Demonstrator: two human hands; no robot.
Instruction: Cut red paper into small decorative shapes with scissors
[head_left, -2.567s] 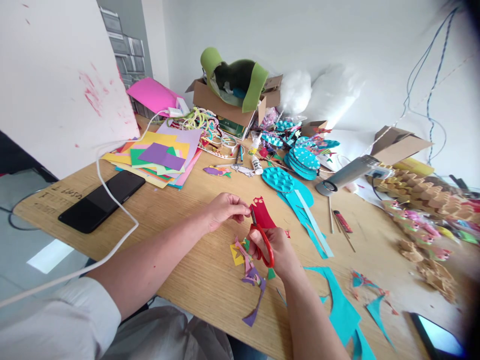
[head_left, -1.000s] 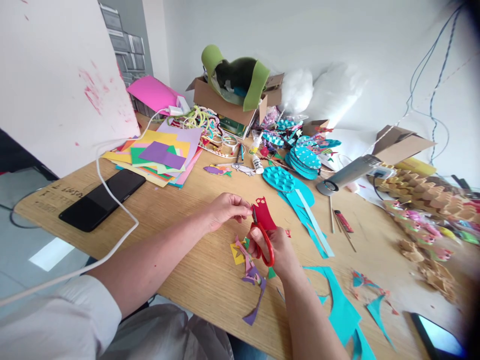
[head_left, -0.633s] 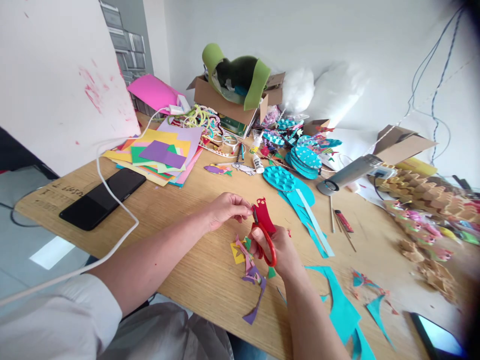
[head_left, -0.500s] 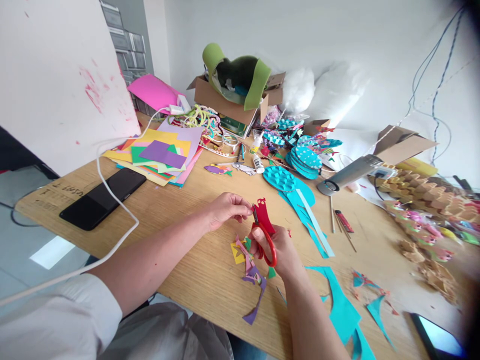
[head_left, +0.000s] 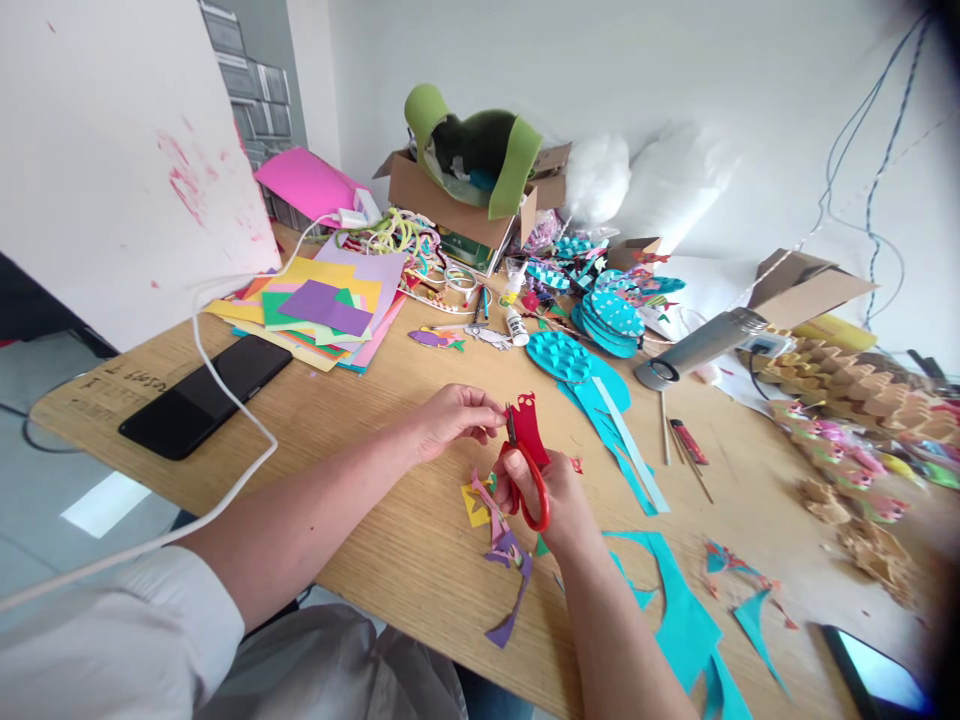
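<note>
My right hand [head_left: 559, 500] has its thumb and fingers in the red handles of a pair of scissors [head_left: 537, 500], blades pointing away from me. Behind the blades, a strip of red paper [head_left: 529, 430] with small cut-out holes at its far end stands up against my right fingers. My left hand [head_left: 461, 420] is closed in a pinch right beside the blade tips, on what looks like a small bit of red paper, mostly hidden by the fingertips. Below the hands lie purple, pink and yellow paper scraps [head_left: 511, 560].
Coloured paper sheets [head_left: 322, 307] and a black phone [head_left: 206, 395] lie on the left. Turquoise offcuts [head_left: 679, 600] lie to the right, near another phone [head_left: 874, 670]. Farther back are a glue bottle [head_left: 517, 327], a metal flask [head_left: 701, 345] and a cardboard box [head_left: 450, 200].
My right hand and the scissors have shifted slightly to the left and tilted a little. The red strip has moved slightly right. My left hand stays almost in place.
</note>
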